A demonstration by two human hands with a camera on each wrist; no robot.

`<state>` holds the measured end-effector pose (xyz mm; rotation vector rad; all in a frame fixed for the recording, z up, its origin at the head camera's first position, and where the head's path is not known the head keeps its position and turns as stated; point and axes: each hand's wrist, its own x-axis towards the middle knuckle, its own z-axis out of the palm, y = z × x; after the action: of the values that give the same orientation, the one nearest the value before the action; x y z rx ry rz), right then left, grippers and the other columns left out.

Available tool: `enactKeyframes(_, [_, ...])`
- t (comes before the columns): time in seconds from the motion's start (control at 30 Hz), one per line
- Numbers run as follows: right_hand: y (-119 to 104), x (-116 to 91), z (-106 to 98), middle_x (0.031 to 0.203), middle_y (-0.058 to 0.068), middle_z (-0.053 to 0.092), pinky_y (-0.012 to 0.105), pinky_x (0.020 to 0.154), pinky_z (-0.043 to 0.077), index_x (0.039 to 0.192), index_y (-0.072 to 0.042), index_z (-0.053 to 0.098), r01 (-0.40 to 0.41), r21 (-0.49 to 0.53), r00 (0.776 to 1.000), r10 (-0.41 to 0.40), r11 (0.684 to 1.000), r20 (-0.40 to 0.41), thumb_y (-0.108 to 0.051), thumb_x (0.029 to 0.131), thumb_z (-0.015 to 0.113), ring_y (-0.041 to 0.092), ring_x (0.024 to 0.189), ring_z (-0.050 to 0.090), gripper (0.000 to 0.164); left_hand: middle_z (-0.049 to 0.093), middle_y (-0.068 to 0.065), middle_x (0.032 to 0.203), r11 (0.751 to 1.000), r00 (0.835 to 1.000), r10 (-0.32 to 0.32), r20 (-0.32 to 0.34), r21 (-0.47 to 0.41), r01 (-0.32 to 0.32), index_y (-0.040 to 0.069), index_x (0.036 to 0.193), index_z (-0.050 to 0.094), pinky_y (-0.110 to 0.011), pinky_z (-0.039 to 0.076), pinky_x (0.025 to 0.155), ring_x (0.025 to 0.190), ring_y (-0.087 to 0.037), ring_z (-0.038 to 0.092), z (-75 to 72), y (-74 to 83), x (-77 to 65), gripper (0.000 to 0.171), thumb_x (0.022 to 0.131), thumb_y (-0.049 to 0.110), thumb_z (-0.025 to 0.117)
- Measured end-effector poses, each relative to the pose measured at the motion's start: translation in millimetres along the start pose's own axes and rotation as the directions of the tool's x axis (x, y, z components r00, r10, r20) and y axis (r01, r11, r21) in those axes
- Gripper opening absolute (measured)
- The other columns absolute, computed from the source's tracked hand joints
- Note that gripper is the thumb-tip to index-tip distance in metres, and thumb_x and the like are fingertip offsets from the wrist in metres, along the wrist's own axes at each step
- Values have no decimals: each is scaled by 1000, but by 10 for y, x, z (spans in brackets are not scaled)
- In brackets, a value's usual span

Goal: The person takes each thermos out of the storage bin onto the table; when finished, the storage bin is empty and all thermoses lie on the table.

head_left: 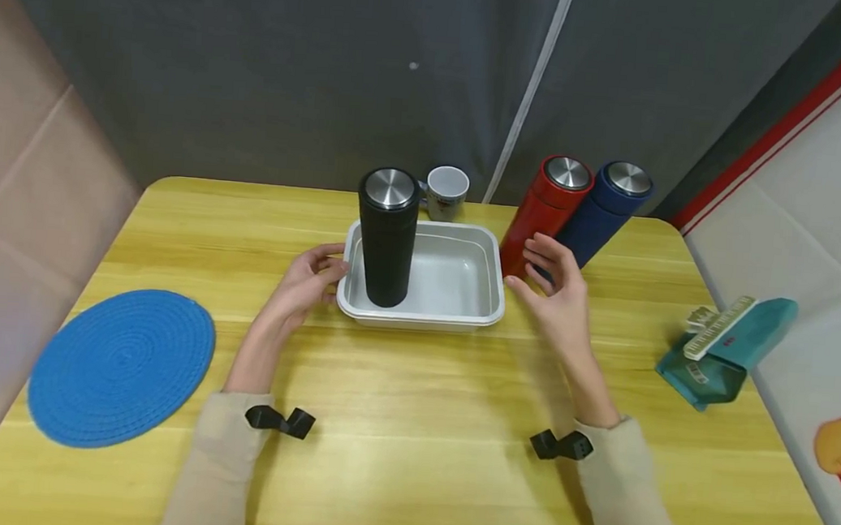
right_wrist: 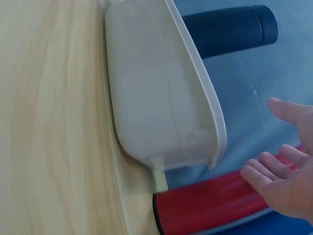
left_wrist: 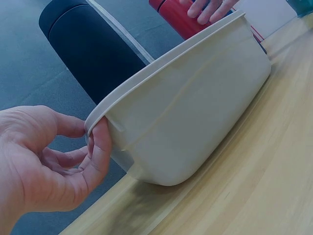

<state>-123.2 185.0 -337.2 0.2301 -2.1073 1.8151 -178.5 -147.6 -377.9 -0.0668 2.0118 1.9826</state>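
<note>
Pale grey tray (head_left: 455, 285) at the centre of the head view, long axis running left to right across the frame, one short end toward each hand. Carries a black flask (head_left: 386, 248) upright in its left half, hence much nearer the left-hand grip than the far end.

At the tray's left end, left hand (head_left: 304, 283): pinches the rim between thumb and fingers, curled about the lip in the left wrist view, with hardly a gap beyond the rim's own thickness. Reaches in from the lower left of the frame, forearm slanting up and slightly rightward.

At the right end, right hand (head_left: 559, 297): holds nothing, fingers loosely bent, thumb well parted from them and pointing toward the tray. Clear of the rim in the right wrist view. Overlaps a red flask (head_left: 539, 208), upper right of the tray and just beside a blue flask (head_left: 599, 216); no telling about touch there. Comes up from the lower right, forearm slanting leftward.
</note>
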Motion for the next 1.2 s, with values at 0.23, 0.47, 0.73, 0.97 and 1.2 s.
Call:
enactKeyframes(0.23, [-193,11,299,131,30,48,49,103,39,135,12,41,-16,-8,997,16,1000,80,15,78,70,40,119,49,63,50,-15,114,1000,1000,3,-1,-10,-3,1,142,40,-26,51,64,84,-19,55,-22,-7,-19,46,98,9,53])
enactKeyframes(0.47, [-240,48,543,131,28,50,51,103,39,135,11,42,-2,-6,991,2,1000,134,12,79,72,40,119,49,63,50,-14,112,1000,1000,1,-12,-10,-1,2,141,40,-25,51,63,83,-19,55,-37,2,-16,46,98,9,53])
enactKeyframes(0.73, [-319,68,803,134,26,48,50,102,40,137,8,41,-37,0,981,36,999,190,7,80,73,36,122,49,66,52,-13,110,1000,1000,14,-5,-17,-14,1,141,42,-25,50,60,80,-18,56,-17,1,10,45,98,9,54])
enactKeyframes(0.97, [-344,82,1012,133,29,47,52,102,39,136,11,39,-14,47,975,3,999,220,10,78,74,40,121,48,67,52,-15,112,1000,1000,15,-3,-19,-15,1,140,42,-27,52,62,83,-20,57,-13,0,3,44,98,8,54])
enactKeyframes(1.2, [-224,120,1174,136,23,48,48,103,41,139,6,38,-51,34,974,42,998,221,4,78,77,36,122,49,73,51,-15,111,999,1000,19,-3,-28,-19,-2,140,41,-24,51,60,80,-18,56,4,-5,-10,44,97,6,53])
